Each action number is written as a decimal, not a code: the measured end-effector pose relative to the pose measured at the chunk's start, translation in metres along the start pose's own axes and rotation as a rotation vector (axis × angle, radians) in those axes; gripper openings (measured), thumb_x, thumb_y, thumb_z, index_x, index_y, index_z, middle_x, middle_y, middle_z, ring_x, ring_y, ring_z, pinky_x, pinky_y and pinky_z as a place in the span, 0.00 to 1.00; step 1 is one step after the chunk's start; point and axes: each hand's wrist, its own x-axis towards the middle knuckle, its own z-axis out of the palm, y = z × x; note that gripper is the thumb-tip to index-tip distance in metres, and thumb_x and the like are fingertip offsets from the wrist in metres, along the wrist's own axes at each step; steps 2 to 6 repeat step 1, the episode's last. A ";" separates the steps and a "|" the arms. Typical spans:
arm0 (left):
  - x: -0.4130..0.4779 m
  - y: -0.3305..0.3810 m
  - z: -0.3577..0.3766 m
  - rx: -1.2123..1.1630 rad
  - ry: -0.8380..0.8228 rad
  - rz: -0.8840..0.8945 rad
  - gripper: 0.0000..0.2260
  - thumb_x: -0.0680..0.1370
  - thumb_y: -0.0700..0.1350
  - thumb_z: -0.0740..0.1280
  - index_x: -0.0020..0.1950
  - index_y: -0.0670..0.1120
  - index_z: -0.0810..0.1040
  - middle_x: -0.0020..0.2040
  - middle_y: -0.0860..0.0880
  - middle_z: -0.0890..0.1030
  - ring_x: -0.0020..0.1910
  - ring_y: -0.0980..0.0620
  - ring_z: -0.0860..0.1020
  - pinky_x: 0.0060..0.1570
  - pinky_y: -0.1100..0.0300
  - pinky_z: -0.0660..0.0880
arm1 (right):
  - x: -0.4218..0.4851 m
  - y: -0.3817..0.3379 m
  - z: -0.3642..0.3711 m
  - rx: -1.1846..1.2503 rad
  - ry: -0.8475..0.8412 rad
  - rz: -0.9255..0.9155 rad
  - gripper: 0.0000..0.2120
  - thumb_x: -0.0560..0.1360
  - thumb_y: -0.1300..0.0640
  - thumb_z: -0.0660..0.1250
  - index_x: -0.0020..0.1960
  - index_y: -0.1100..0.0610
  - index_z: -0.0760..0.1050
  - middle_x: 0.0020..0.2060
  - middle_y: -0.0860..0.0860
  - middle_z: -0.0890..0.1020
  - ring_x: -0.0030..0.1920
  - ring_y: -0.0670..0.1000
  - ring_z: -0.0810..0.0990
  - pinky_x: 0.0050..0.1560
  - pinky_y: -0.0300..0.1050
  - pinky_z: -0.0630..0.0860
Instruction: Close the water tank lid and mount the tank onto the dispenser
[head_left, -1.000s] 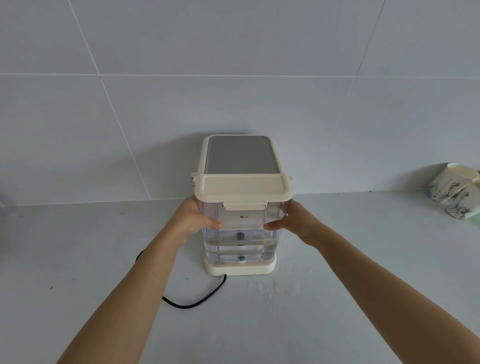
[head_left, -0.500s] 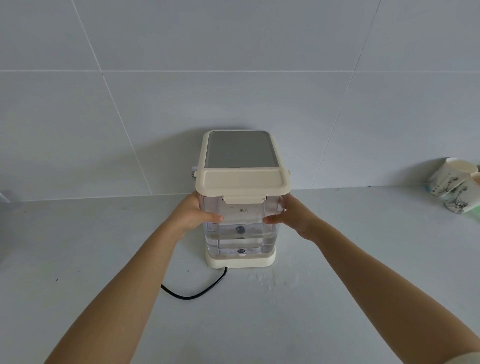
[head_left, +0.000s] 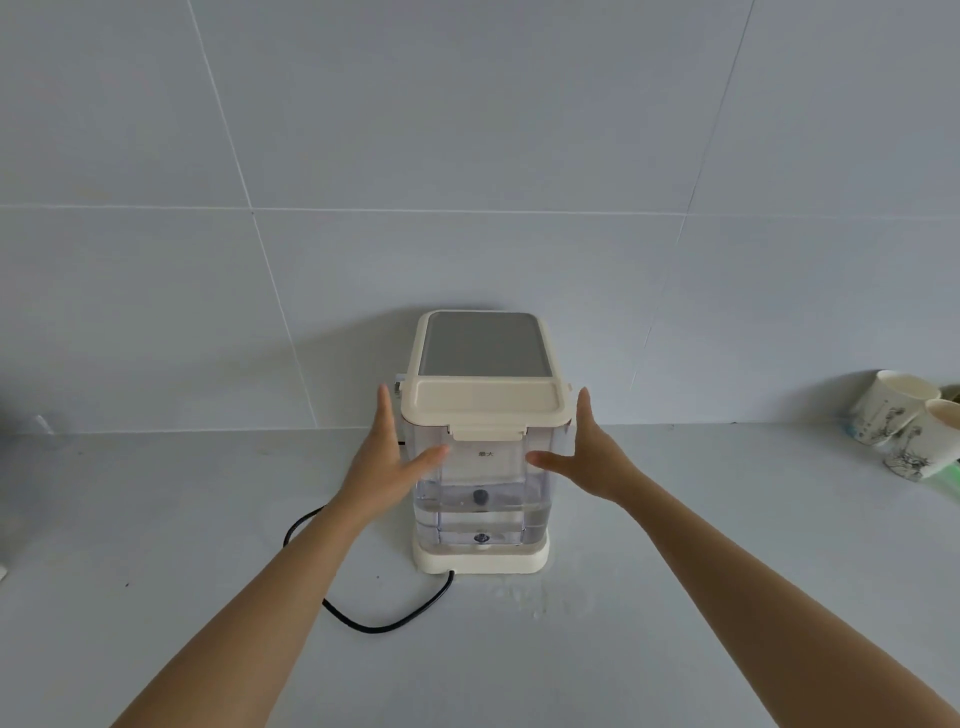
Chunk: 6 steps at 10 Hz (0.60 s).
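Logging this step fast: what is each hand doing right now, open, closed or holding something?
Left hand: open, fingers spread beside the water tank, gripping nothing.
Right hand: open, flat beside the tank, gripping nothing.

One marking can be read: two small dark Chinese characters, apparently "最大", printed on the clear front wall of the water tank just below the lid latch (small and slightly blurred). The paper cups carry drawn patterns, not legible text.
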 end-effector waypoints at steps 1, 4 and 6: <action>0.001 0.025 -0.012 0.124 0.137 0.138 0.44 0.74 0.56 0.65 0.75 0.46 0.37 0.78 0.49 0.45 0.77 0.50 0.49 0.72 0.54 0.51 | -0.003 -0.016 -0.016 -0.079 0.076 -0.076 0.54 0.67 0.42 0.68 0.72 0.56 0.29 0.76 0.53 0.44 0.75 0.54 0.50 0.72 0.49 0.54; 0.001 0.025 -0.012 0.124 0.137 0.138 0.44 0.74 0.56 0.65 0.75 0.46 0.37 0.78 0.49 0.45 0.77 0.50 0.49 0.72 0.54 0.51 | -0.003 -0.016 -0.016 -0.079 0.076 -0.076 0.54 0.67 0.42 0.68 0.72 0.56 0.29 0.76 0.53 0.44 0.75 0.54 0.50 0.72 0.49 0.54; 0.001 0.025 -0.012 0.124 0.137 0.138 0.44 0.74 0.56 0.65 0.75 0.46 0.37 0.78 0.49 0.45 0.77 0.50 0.49 0.72 0.54 0.51 | -0.003 -0.016 -0.016 -0.079 0.076 -0.076 0.54 0.67 0.42 0.68 0.72 0.56 0.29 0.76 0.53 0.44 0.75 0.54 0.50 0.72 0.49 0.54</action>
